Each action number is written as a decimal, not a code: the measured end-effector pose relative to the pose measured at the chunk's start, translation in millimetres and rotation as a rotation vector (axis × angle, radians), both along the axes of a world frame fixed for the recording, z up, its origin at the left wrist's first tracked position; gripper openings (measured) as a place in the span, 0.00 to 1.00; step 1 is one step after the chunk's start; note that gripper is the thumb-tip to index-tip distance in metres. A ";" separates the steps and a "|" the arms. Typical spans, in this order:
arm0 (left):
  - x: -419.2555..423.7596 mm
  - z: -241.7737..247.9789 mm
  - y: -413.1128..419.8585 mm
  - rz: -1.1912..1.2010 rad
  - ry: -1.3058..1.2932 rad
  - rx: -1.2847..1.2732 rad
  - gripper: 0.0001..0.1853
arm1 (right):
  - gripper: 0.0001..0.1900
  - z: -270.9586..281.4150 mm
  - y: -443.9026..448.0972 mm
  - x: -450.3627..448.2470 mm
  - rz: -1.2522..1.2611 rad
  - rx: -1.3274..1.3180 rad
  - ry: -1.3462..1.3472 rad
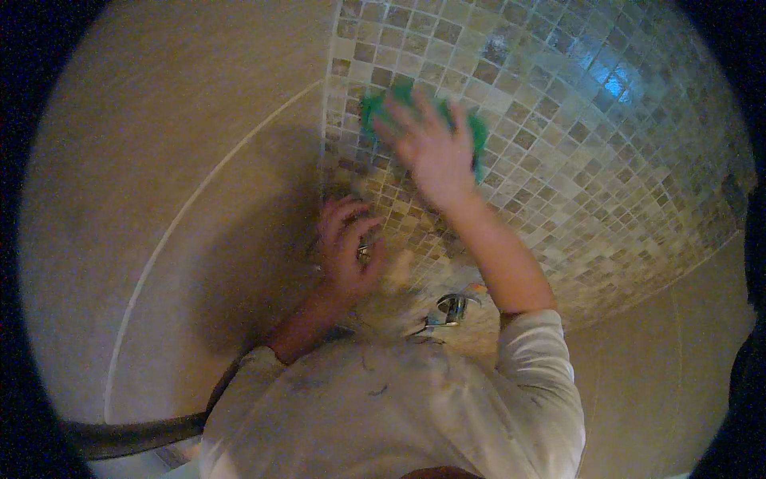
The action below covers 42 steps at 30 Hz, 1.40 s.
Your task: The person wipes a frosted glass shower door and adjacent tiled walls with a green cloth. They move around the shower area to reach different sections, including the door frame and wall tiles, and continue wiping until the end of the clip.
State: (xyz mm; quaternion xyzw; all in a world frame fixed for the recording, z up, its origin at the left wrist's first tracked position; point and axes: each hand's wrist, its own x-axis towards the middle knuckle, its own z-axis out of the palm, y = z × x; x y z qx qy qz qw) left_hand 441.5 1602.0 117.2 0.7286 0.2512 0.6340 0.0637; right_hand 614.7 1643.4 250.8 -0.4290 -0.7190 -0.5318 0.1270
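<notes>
My right hand (434, 146) lies spread, palm down, over a green cloth (479, 135) and presses it against the mosaic tile wall (538, 120). The cloth's edges show beyond the fingers and beside the wrist; hand and cloth are slightly blurred. Lower and to the left, my left hand (347, 245) is raised near the corner between the two walls, with its fingers apart and curled. A small shiny metal piece (362, 251) shows between its thumb and fingers. Blur and shadow hide whether the hand grips that piece.
A chrome lever fixture (455, 308) sticks out of the tiled wall close to my chest, below my right forearm. The plain beige wall (179, 120) on the left carries a light curved-looking joint line. A dark band (137, 434) runs at the lower left.
</notes>
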 end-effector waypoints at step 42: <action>90.4 -46.6 -18.9 -0.320 0.064 -0.046 0.19 | 0.25 -292.7 -82.9 117.4 -0.070 -1.210 0.524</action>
